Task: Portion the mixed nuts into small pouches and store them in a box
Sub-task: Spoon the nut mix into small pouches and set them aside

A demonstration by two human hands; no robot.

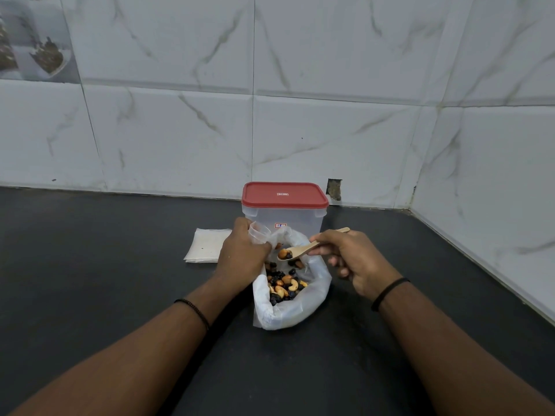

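Red-lidded box (284, 205) behind nut bag (295, 301) — pouches (207, 245) left.

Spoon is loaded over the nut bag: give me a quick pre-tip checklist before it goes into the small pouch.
1. Spoon loaded with nuts: ok.
2. Right hand grip on the spoon handle: ok.
3. Small pouch held by left hand: ok.
4. Pouch mouth open toward the spoon: cannot tell.
5. Spoon over the nut bag, so spills fall back in: ok.
6. Box open for storing: not ok, red lid on.
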